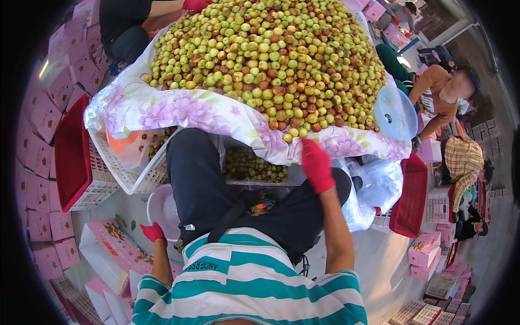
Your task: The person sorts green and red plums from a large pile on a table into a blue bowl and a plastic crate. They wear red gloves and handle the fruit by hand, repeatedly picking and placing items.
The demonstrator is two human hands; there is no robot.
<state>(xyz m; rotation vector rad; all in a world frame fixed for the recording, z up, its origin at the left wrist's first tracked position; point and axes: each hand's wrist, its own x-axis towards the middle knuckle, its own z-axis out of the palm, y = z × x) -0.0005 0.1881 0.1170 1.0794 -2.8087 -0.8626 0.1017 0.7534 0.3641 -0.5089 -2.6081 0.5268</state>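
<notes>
A big heap of green and reddish-brown jujubes (268, 57) lies on a white cloth with purple flowers (170, 111) before me. My right hand (317, 164), in a red glove, is at the cloth's near edge, just below the heap; whether its fingers hold anything cannot be told. Low on the left, my left hand (153, 232), also red-gloved, is beside a pale plastic basin (164, 209) on the floor, near an open pink printed carton (118, 239). Its fingers are too small to read. More jujubes (256, 164) lie in a container under the cloth, between my knees.
White crates (134, 185) and a red-lined crate (75, 158) stand left, by stacked pink cartons (40, 154). At right are a blue basin (396, 111), clear plastic bags (371, 195) and another red-lined crate (410, 195). Several people sit or bend nearby, one person (438, 89) just beyond the basin.
</notes>
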